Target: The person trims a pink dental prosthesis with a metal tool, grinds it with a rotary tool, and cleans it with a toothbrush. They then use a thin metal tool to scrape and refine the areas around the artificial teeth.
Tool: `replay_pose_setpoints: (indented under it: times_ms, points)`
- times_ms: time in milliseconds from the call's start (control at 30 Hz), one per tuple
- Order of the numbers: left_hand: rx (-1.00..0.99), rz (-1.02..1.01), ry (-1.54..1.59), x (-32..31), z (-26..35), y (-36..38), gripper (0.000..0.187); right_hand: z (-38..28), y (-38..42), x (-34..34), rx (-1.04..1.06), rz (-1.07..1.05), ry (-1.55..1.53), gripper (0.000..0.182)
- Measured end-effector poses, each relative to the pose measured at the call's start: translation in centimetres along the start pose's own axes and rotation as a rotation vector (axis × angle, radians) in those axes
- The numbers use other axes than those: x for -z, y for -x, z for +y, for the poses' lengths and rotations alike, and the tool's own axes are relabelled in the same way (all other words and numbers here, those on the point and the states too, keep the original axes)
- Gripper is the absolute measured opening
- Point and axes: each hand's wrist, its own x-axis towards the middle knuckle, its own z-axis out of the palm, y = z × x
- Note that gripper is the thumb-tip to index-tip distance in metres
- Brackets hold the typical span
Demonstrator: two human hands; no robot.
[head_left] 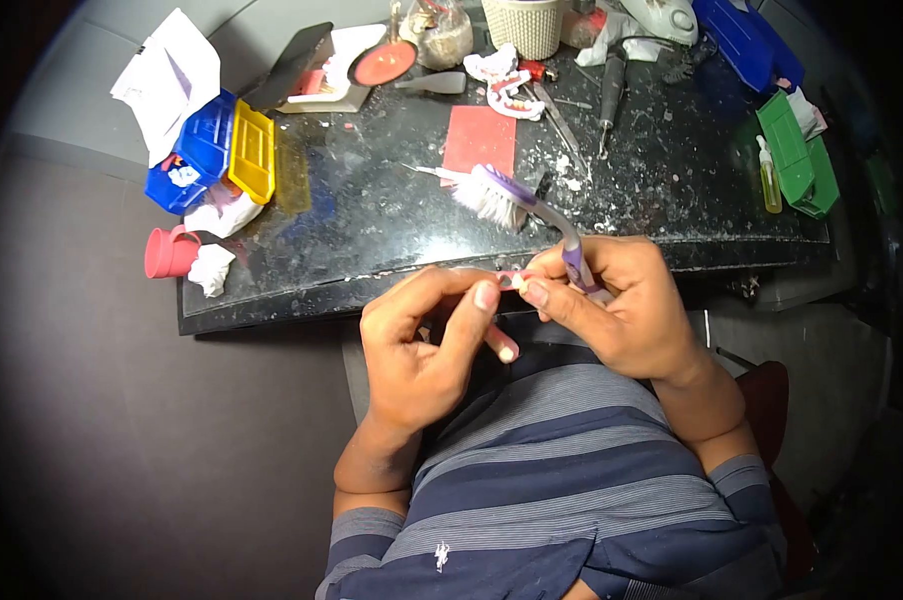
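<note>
Both hands are held in front of my body, near the table's front edge. My left hand (422,345) is closed, its thumb and fingers pinching a small pink denture (509,350) with whitish tooth-like parts. My right hand (622,305) is closed too; its thumb and forefinger grip the other side of the denture. The same hand holds a denture brush (569,240) with a purple and clear handle, its white bristles tilted up and leftward over the table. Fingers cover much of the denture, so its full shape is hidden.
On the black worktop (362,235) lie a pink wax sheet (480,140), denture models with teeth (510,90), tweezers (562,125) and a handpiece (612,95). Blue (194,150), yellow and green bins (800,155) stand at the sides, with a pink mug (170,252) at the left corner.
</note>
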Motion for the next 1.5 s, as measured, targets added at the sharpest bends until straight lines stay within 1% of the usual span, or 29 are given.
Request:
replay_pose_setpoints:
  times_ms: [33,67,133,167,200,267,300,333,400,433,500,533,600,633,667,733,767,800,867,900,933,1000,1067,1133,1167,1300,1367,1467,1500]
  points:
    - [-0.012,-0.087,-0.035,0.4,0.3,0.0,0.013,-0.7,0.3,-0.1,-0.064,0.015,-0.009,0.015]
    - [-0.001,-0.088,-0.028,0.3,0.5,0.2,0.013,-1.1,0.3,0.2,-0.077,0.016,-0.006,0.015]
    - [0.032,-0.103,-0.072,0.2,1.0,0.6,0.011,-1.8,0.2,0.8,-0.030,-0.040,0.251,0.017]
    - [0.043,-0.063,-0.069,0.0,1.2,0.8,0.010,-2.3,0.1,0.9,-0.025,-0.006,0.270,0.023]
    - [0.051,-0.058,-0.066,0.0,1.4,0.8,0.010,-2.6,-0.1,1.5,0.080,0.027,0.365,0.031]
    - [0.053,-0.056,-0.052,0.3,1.5,0.8,0.010,-1.7,-0.7,2.1,0.318,0.216,0.437,0.039]
    - [0.058,-0.049,-0.052,0.2,1.3,0.9,0.010,-2.2,-0.5,2.5,0.284,0.220,0.443,0.041]
    - [0.037,-0.018,-0.061,0.1,1.1,0.9,0.014,-2.7,-0.1,3.4,0.295,0.154,0.614,0.035]
    - [0.018,0.015,-0.070,0.2,1.0,0.8,0.018,-2.8,0.4,3.9,0.402,-0.012,0.928,0.030]
    - [0.051,-0.005,-0.055,0.5,1.1,0.7,0.014,-2.6,0.5,4.2,0.401,-0.014,0.928,0.030]
    - [0.088,-0.027,-0.037,0.5,1.1,0.6,0.011,-1.9,0.9,4.4,0.300,0.142,1.016,0.030]
    - [0.092,-0.016,-0.025,0.3,0.9,0.4,0.012,-2.0,1.0,4.4,0.299,0.141,1.018,0.030]
    - [0.096,-0.003,-0.015,0.1,0.9,0.3,0.013,-2.2,1.4,4.2,0.392,0.082,0.980,0.029]
    - [0.109,0.007,0.002,0.1,1.2,0.4,0.013,-2.4,1.5,3.7,0.363,0.023,0.995,0.028]
    - [0.121,0.015,0.017,0.2,1.4,0.4,0.014,-2.2,1.6,3.8,0.362,0.030,0.992,0.028]
    - [0.062,0.030,0.014,-0.1,0.0,0.3,0.017,-1.5,1.2,4.1,0.275,0.197,0.987,0.028]
    - [0.008,0.050,0.014,-0.3,-0.6,0.3,0.020,-1.1,1.0,4.1,0.320,0.271,0.921,0.028]
    - [0.009,0.050,0.012,-0.3,-0.5,0.3,0.020,-1.5,1.2,4.0,0.319,0.271,0.920,0.028]
    - [0.082,0.085,0.027,-0.5,-0.3,0.3,0.020,-2.6,1.5,3.6,0.299,0.054,0.947,0.025]
    - [0.083,0.099,0.113,-0.5,-0.2,0.2,0.017,-2.3,1.6,3.4,0.292,0.038,0.925,0.025]
    - [0.082,0.096,0.111,-0.4,-0.1,0.1,0.017,-1.9,1.5,3.5,0.292,0.041,0.924,0.025]
    - [0.158,0.115,0.098,0.0,-0.1,-0.2,0.018,-1.0,1.2,4.4,0.267,0.212,0.961,0.026]
    - [0.131,0.151,0.082,-0.4,-0.7,-0.3,0.019,-0.5,1.5,4.4,0.283,0.238,0.877,0.028]
    - [0.189,0.168,0.112,-0.6,-0.7,-0.4,0.019,-1.2,1.9,3.6,0.076,0.208,0.468,0.031]
    - [0.180,0.163,0.139,-0.8,-0.9,-0.5,0.019,-1.3,1.7,4.0,0.083,0.078,0.538,0.035]
    - [0.111,0.172,0.124,-1.7,-1.8,-0.1,0.018,-0.3,1.0,1.5,-0.028,-0.075,0.281,0.027]
    - [-0.082,0.160,-0.043,-2.1,-2.3,-0.1,0.022,-0.4,0.9,0.5,-0.105,-0.113,0.153,0.017]
    - [-0.007,0.135,-0.052,-1.7,-2.2,0.1,0.024,-0.4,0.8,0.4,-0.152,-0.085,0.123,0.012]
    - [0.045,0.077,-0.038,-1.2,-1.9,0.2,0.026,-0.9,0.7,0.5,-0.206,-0.089,0.118,0.006]
